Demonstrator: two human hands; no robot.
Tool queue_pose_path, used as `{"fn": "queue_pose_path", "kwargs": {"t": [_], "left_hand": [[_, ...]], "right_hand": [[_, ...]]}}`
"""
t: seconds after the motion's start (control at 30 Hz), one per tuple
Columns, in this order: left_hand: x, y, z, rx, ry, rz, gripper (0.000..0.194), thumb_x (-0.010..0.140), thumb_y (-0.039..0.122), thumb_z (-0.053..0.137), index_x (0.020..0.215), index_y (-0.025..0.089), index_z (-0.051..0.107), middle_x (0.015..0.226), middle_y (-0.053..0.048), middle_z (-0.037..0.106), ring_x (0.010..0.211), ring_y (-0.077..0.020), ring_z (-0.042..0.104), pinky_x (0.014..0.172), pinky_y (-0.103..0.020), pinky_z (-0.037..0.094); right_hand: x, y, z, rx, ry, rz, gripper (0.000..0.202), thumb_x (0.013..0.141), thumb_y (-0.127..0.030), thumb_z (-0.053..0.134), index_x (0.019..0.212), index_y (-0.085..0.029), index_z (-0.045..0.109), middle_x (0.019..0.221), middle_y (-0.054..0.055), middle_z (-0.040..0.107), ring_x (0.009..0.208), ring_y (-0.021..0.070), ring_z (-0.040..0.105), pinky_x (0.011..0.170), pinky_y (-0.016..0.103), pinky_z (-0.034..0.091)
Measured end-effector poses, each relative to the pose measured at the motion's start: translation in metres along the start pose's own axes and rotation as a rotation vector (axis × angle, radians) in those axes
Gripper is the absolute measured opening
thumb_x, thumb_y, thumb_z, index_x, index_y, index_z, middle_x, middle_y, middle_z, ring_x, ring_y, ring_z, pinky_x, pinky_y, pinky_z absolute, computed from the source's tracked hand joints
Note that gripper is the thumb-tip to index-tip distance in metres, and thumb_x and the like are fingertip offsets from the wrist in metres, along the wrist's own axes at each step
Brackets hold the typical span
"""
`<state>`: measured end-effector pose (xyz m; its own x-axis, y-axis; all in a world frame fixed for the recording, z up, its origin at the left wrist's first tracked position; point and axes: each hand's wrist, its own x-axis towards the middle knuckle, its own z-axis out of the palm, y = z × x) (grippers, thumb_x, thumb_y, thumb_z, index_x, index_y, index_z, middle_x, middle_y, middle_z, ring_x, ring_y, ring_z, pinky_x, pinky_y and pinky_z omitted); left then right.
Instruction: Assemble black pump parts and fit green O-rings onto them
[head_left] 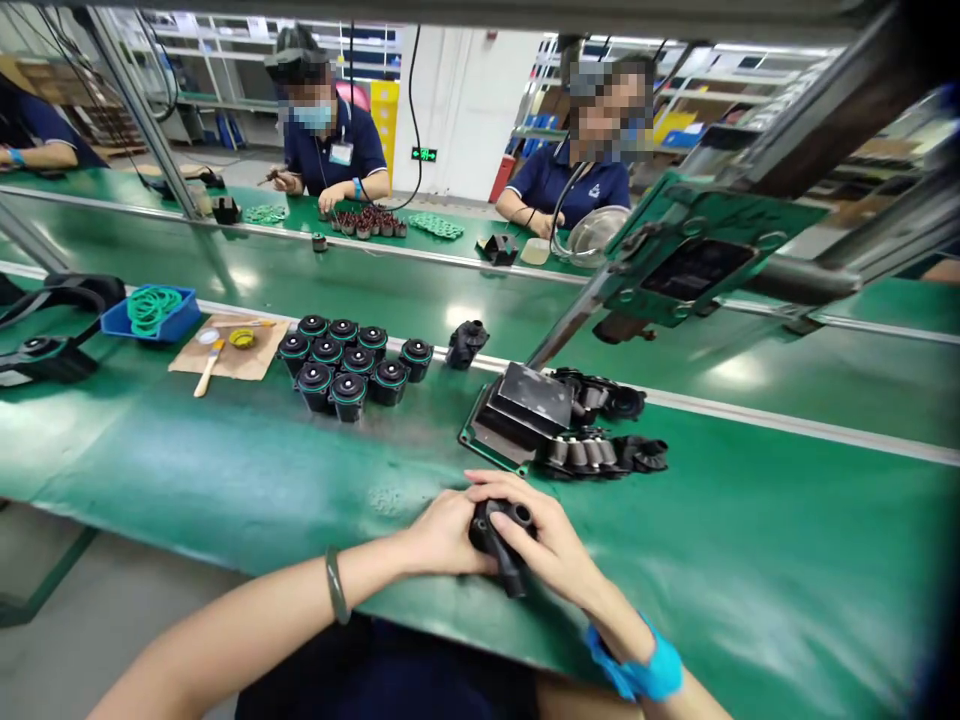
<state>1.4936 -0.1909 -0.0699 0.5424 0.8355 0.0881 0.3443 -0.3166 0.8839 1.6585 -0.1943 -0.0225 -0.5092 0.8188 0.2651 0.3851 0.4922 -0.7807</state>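
Observation:
Both my hands hold a black pump housing [513,572] low over the front of the green bench. It has a round, open pipe stub facing up and another spout pointing down towards me. My left hand [448,530] wraps its left side, and some fingers are hidden behind the part. From the right, my right hand [551,540] grips it, thumb across the top and fingers over the far side. Just beyond my hands is a press base with a metal block [534,395]. Beside that block lie several black-and-grey pump parts [581,452].
Several black motor bodies with green rings [326,350] stand left of centre. A lone black pump part [466,344] is near the rail. Farther left are a brush [209,368] on cardboard and a blue tray [180,318] of green rings. The press head [697,260] overhangs at right. Co-workers sit opposite.

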Motion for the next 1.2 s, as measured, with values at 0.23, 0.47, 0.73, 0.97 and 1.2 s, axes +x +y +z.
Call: {"fn": "queue_pose_path", "kwargs": {"t": [0.23,0.47,0.73,0.97,1.2], "left_hand": [[0.005,-0.008,0.005,0.01,0.014,0.134,0.07,0.054,0.028,0.084,0.12,0.019,0.063,0.117,-0.01,0.07,0.113,-0.0333,0.061,0.103,-0.043,0.041],[0.007,-0.009,0.011,0.105,-0.026,0.007,0.059,0.05,0.025,0.086,0.107,0.02,0.068,0.093,-0.003,0.073,0.09,-0.027,0.064,0.093,-0.039,0.042],[0.002,-0.002,0.011,0.205,-0.065,-0.13,0.056,0.061,0.02,0.076,0.115,0.02,0.062,0.102,-0.003,0.068,0.091,-0.0228,0.055,0.085,-0.033,0.043],[0.004,-0.005,0.012,0.217,-0.066,-0.103,0.047,0.061,0.019,0.073,0.107,0.019,0.065,0.088,-0.002,0.068,0.087,-0.0236,0.053,0.08,-0.032,0.041],[0.01,-0.004,0.007,0.171,-0.107,-0.04,0.049,0.054,0.022,0.08,0.1,0.018,0.065,0.083,0.001,0.067,0.081,-0.0217,0.059,0.088,-0.034,0.038]], "right_hand": [[-0.022,0.006,-0.011,-0.045,-0.12,-0.173,0.099,0.061,-0.075,0.067,0.143,-0.028,0.036,0.137,0.015,0.053,0.126,0.0332,0.052,0.107,0.05,0.044],[-0.026,0.009,0.006,-0.211,0.009,-0.252,0.073,0.071,-0.061,0.072,0.126,-0.024,0.042,0.121,0.015,0.057,0.119,0.033,0.054,0.101,0.054,0.047],[-0.028,0.006,0.023,-0.273,0.167,-0.256,0.056,0.076,-0.05,0.068,0.117,-0.021,0.042,0.112,0.014,0.056,0.113,0.0314,0.053,0.093,0.052,0.05],[-0.027,0.001,0.017,-0.231,0.105,-0.219,0.055,0.074,-0.042,0.072,0.115,-0.022,0.042,0.114,0.013,0.055,0.113,0.0303,0.052,0.092,0.048,0.049],[-0.025,0.0,0.008,-0.169,0.04,-0.25,0.049,0.07,-0.034,0.073,0.107,-0.023,0.043,0.113,0.011,0.056,0.11,0.0284,0.054,0.092,0.046,0.049]]}}
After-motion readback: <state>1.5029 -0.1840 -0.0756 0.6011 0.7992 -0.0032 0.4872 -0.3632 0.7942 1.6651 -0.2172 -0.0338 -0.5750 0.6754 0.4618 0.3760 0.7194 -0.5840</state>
